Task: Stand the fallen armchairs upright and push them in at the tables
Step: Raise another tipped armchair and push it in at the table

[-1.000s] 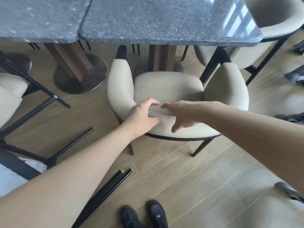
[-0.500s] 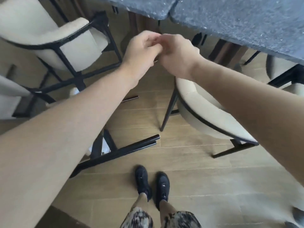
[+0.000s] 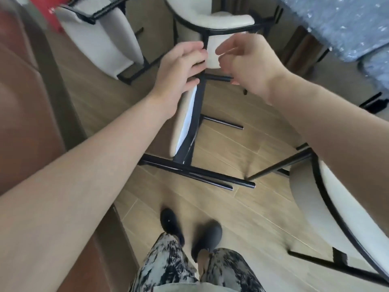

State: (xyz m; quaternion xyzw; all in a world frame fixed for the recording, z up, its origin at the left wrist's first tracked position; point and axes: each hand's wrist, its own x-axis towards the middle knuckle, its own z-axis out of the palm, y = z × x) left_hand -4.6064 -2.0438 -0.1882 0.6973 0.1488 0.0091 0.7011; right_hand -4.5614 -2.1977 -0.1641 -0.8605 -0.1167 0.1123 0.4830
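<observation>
Since this fallen armchair [image 3: 186, 123] is lying on its side right in the middle of the frame, legs sticking out toward the right, that's the one I'm going for. My left hand [image 3: 179, 70] is up at its top edge with the fingers wrapped loosely over the black frame, touching it, though with the blur I can't swear it's a real grip yet. My right hand [image 3: 246, 62] is just beside it, fingers loosely curled and holding nothing, hovering above one of the black legs.

My guess on handling: metal tube frame plus a padded beige shell, so stiff, not fragile, probably medium heavy and a bit awkward more than hard to lift. The fabric looks grippy enough, the painted tube maybe slicker. I'd grab the frame rail where my left hand already is, and put the right on the padded edge or the rail nearby, then tip it over onto its feet rather than lift it. Legs could scrape the wooden floor [image 3: 242, 218] if I drag it.

Another armchair [image 3: 212, 20] sits at the top centre, one more at upper left [image 3: 99, 34], and one at lower right [image 3: 328, 207]. The stone table [image 3: 341, 26] is in the upper right corner, so that's where this one gets pushed in.
</observation>
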